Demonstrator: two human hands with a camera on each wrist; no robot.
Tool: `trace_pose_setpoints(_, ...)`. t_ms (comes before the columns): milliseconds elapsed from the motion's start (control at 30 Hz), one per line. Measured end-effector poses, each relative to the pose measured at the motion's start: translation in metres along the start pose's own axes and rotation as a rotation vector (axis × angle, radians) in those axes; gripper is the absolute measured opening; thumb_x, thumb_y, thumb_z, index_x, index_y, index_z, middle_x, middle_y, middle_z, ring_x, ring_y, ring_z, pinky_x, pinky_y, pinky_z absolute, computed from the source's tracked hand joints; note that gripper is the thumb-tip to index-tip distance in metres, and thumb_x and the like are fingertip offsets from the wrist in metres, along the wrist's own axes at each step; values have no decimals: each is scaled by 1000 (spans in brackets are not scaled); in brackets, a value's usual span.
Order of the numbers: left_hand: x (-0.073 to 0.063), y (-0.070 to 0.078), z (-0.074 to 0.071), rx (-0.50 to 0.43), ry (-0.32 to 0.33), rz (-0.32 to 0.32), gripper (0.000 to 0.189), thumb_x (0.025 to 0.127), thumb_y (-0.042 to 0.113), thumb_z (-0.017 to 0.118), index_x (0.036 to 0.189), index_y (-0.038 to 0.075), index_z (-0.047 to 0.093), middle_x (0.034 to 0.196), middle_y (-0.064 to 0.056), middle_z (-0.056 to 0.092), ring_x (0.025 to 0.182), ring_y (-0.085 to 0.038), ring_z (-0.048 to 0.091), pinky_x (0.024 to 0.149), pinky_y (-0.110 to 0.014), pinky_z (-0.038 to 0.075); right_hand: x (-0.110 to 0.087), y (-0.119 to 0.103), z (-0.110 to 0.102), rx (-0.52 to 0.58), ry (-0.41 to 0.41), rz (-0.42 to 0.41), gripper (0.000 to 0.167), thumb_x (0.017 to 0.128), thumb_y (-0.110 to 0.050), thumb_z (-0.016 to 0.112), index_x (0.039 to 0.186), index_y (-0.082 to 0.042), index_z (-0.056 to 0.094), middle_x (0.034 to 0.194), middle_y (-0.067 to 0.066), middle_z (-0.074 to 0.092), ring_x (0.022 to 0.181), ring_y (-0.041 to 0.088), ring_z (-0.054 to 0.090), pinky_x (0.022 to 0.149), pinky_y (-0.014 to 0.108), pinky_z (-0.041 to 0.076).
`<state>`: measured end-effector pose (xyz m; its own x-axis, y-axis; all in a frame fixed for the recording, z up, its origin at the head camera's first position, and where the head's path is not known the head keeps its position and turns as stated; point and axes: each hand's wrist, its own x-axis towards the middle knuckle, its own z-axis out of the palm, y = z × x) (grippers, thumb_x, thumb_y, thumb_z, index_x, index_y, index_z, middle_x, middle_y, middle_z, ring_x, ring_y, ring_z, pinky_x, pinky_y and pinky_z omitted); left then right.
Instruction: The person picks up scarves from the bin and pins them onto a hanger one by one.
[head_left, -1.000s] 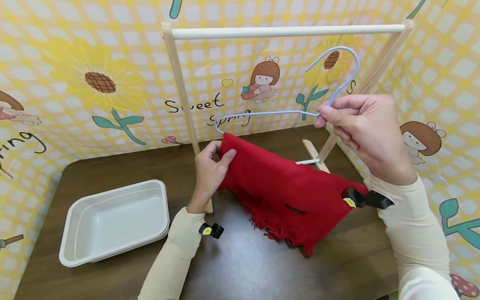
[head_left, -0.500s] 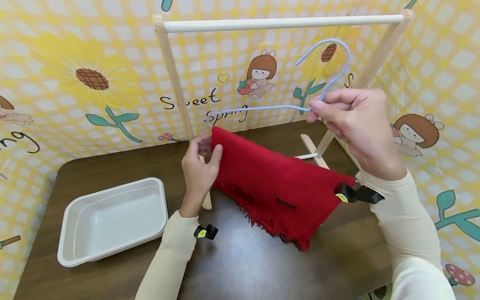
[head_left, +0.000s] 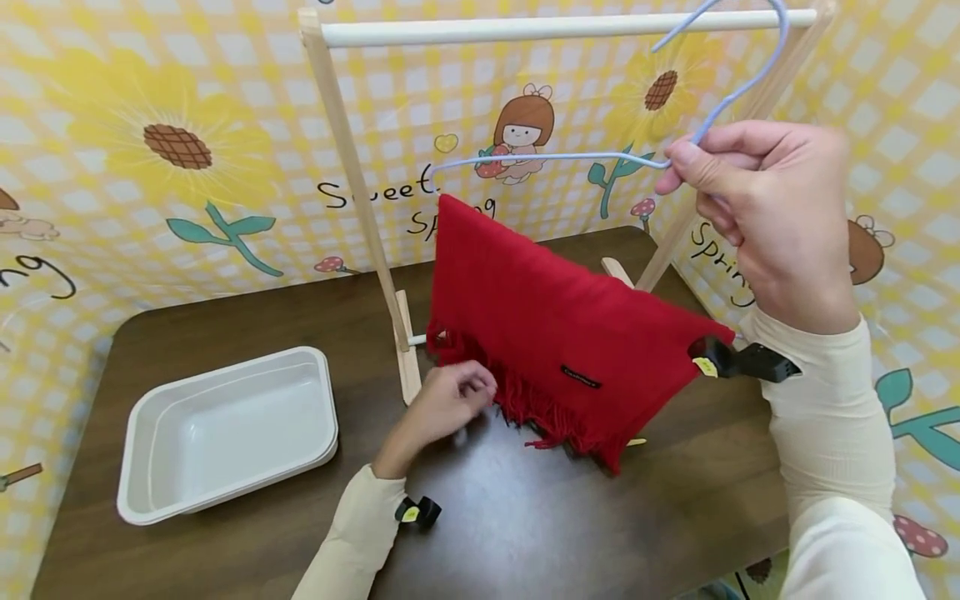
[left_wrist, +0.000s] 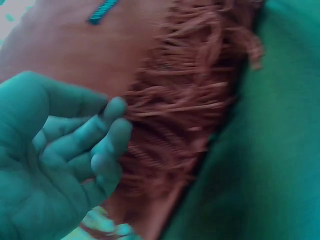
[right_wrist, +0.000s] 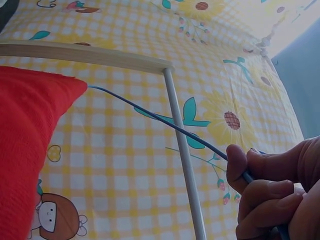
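One pale basin (head_left: 236, 437) sits left of the scarf (head_left: 551, 296) on the hanger (head_left: 577, 156).

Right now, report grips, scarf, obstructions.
Right grip pinching blue wire hanger near its hook. Left grip loosely curled near fringe, apparently holding nothing. Red fringed scarf draped over hanger. No obstruction visible at white top rail.
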<state>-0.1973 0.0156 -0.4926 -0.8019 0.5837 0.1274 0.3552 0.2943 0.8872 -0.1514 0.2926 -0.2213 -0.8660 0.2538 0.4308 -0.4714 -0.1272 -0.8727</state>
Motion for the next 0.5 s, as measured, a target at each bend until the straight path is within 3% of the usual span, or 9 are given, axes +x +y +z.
trace_pose_setpoints(100,2,-3,15,13,-183,30,9,95,6,63,98,3,71,86,-4,72,69,-16,67,67,-24,54,3,-3,0,37,1,-17,23,74,10,83,80,21,64,67,25,70,35,18,31,41,24,8)
trace_pose_setpoints(233,6,-3,34,5,-350,70,10,97,8,64,100,1,71,88,-9,73,74,-10,65,68,-21,53,7,-6,1,61,-4,-47,23,73,11,83,79,21,63,65,26,69,34,20,35,41,24,9)
trace_pose_setpoints(367,10,-1,55,8,-443,115,11,99,8,62,102,2,71,91,-10,74,70,-3,60,64,-19,51,9,-8,1,48,7,-74,26,73,10,84,77,22,62,64,26,68,33,20,32,40,24,8)
trace_pose_setpoints(500,12,0,75,70,-482,171,9,98,11,64,100,6,72,88,-2,72,70,1,54,67,-15,47,11,-10,1,27,28,-96,30,72,8,86,78,24,61,63,26,68,33,20,35,40,23,8)
